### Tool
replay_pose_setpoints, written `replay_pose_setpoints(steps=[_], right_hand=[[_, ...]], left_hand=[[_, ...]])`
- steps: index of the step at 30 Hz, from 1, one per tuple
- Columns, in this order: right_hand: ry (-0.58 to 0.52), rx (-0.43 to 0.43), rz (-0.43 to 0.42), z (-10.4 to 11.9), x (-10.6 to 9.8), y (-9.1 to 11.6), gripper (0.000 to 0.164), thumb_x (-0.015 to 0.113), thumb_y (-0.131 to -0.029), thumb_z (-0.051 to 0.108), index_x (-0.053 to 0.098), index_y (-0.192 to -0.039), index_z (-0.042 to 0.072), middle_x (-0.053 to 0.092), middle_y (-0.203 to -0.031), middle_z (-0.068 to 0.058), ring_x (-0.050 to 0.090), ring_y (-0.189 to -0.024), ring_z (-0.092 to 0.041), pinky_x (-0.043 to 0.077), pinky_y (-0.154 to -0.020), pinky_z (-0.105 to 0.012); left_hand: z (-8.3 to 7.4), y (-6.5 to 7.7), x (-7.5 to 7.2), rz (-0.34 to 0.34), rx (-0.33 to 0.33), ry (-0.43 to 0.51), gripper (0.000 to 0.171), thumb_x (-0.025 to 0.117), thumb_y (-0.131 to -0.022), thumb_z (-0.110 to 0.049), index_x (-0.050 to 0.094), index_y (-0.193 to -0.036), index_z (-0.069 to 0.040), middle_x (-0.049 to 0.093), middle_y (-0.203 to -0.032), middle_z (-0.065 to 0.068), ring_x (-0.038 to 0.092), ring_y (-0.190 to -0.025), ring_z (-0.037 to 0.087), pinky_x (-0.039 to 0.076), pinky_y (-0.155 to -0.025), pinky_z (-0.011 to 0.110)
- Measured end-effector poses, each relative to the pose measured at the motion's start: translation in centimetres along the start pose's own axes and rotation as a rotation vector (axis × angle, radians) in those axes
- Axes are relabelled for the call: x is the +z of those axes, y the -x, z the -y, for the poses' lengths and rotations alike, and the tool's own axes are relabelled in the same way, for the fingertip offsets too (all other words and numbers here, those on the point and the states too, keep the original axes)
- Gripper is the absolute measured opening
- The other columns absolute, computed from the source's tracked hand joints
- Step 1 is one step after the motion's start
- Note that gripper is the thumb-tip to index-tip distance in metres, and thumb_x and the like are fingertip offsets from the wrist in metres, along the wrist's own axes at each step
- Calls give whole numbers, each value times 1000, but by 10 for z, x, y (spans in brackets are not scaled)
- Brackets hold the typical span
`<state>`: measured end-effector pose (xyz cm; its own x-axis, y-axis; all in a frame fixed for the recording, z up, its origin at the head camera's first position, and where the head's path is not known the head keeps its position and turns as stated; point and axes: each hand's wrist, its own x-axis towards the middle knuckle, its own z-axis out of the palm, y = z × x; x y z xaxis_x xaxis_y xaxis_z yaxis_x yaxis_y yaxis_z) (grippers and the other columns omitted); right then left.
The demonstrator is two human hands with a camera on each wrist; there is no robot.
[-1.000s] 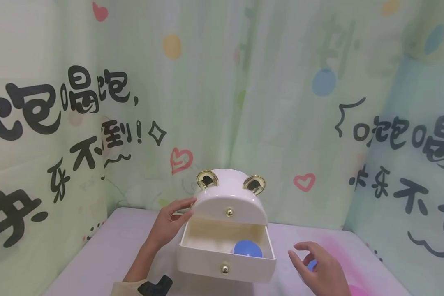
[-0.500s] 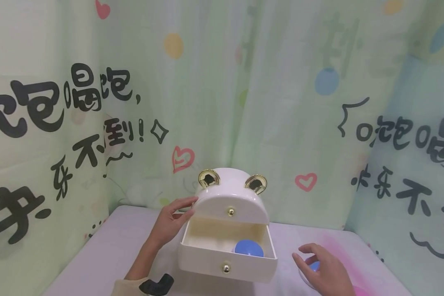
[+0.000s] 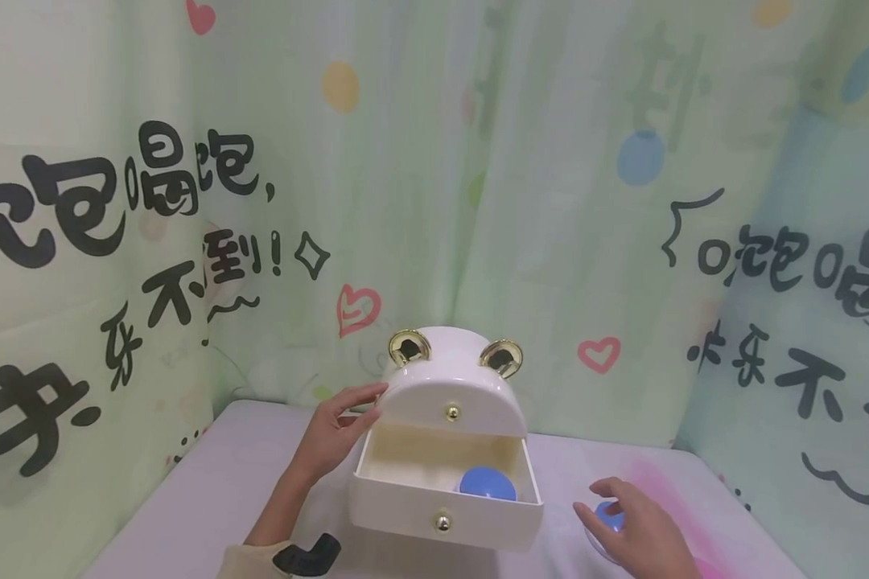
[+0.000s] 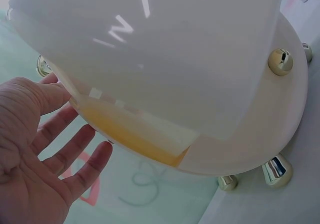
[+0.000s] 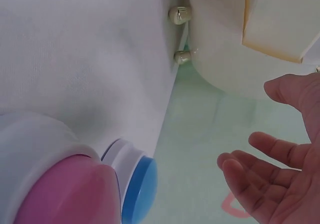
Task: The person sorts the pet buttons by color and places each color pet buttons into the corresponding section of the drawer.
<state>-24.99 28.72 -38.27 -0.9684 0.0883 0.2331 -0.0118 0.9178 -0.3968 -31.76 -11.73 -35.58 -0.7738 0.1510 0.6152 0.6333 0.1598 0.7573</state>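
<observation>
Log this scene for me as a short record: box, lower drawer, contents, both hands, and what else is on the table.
Box: white, rounded top
Lower drawer: pulled open
Contents: blue-topped item visible
Left hand: touching the box's left side
Right hand: holding nothing, near second blue-topped container
Table: also pink-topped container

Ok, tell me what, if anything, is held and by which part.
The right hand holds nothing. The left hand touches the left edge of the white box; whether it grips cannot be told.
</observation>
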Motion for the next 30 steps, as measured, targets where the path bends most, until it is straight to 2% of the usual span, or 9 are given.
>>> replay_pose_setpoints(steps=[10,16,20,26,30], right_hand=[[-6,111,99,-8,-1,-6,93,63,-68,77,55,-123,2,61,-118,-18,61,-94,-30,54,-78,-52],[32,69,91,-14,2,-8,89,67,-71,71,54,-122,-1,59,-115,-17,60,-95,-31,53,-79,-52],[54,30,81,-20,3,-9,84,69,-73,66,54,-121,-1,59,-116,-17,59,-98,-31,52,-81,-51],[43,72,134,-23,4,-11,93,69,-69,70,51,-124,-3,56,-119,-18,58,-95,-28,51,-84,-54],[23,79,165,-27,5,-13,94,72,-68,67,50,-126,-4,55,-121,-19,56,-95,-27,50,-85,-56]], left_hand=[[-2,0,-1,1,-8,-15,37,63,-90,-3,60,-127,0,58,-130,18,57,-116,36,55,-83,31],[-3,0,-1,3,-15,-20,37,64,-90,-4,60,-127,0,58,-130,17,56,-117,37,55,-83,32],[-1,-1,-1,3,-6,-17,37,64,-90,-3,60,-127,0,58,-130,17,56,-117,36,54,-82,28],[2,-1,0,5,7,-2,37,63,-90,-2,60,-126,1,58,-129,19,56,-116,37,53,-82,25],[1,-1,0,5,13,-5,37,64,-90,-2,60,-126,2,58,-129,19,57,-116,37,54,-82,27]])
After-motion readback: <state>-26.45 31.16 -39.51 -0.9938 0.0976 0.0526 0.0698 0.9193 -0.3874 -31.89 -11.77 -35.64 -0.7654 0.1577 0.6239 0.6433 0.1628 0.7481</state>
